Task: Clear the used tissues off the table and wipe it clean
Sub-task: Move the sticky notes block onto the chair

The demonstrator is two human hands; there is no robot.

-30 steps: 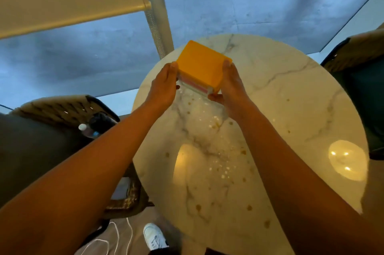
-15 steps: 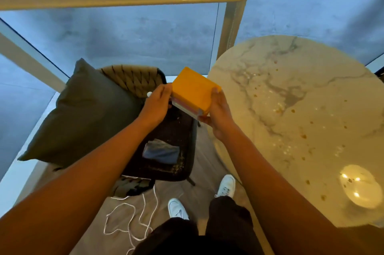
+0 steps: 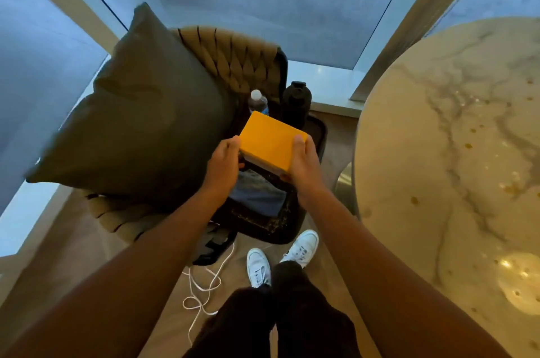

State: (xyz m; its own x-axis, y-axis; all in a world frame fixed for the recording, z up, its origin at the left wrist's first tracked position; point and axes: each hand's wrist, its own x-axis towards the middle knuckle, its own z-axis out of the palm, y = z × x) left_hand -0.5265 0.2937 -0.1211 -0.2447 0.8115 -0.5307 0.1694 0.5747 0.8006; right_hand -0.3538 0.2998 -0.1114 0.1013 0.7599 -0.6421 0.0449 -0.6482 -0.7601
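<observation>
Box: orange box held between both hands, above the chair seat, left of the table.
Left hand: grips its left end.
Right hand: grips its right end, thumb on top.
Table: marble, spotted with drops.

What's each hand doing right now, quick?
Left hand: grips the left side of the orange box.
Right hand: grips the box's right side, thumb on top.
</observation>
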